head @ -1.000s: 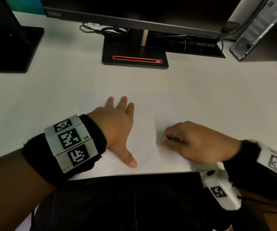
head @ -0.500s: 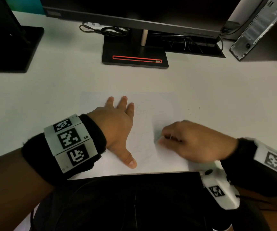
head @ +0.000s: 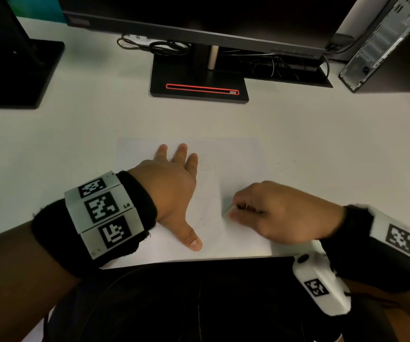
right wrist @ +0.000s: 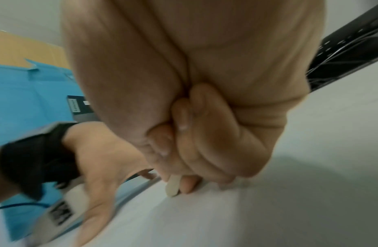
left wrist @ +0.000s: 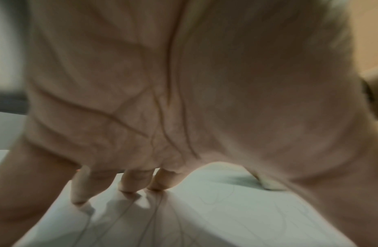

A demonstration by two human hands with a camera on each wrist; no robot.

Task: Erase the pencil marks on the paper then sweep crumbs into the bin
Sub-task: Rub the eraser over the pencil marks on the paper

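Observation:
A white sheet of paper [head: 238, 154] with faint pencil marks [head: 209, 218] lies near the desk's front edge. My left hand [head: 172, 183] lies flat on the paper's left half, fingers spread and thumb out, pressing it down; the wrist view shows the fingers [left wrist: 133, 182] on the sheet [left wrist: 226, 208]. My right hand [head: 273, 213] is curled on the right half and pinches a small white eraser [right wrist: 173, 185], its tip on the paper [right wrist: 247, 217]. In the head view the eraser [head: 232, 208] barely shows at the fingertips. No bin is in view.
A monitor stand [head: 199, 87] with a red-outlined slot stands behind the paper. Another black stand [head: 19, 70] is at far left, a computer tower [head: 386, 43] at far right, cables [head: 167, 48] behind. A few dark specks [head: 285, 166] lie right of the sheet.
My right hand with the eraser has shifted slightly left and back across the paper in small strokes. The left hand has stayed flat in place.

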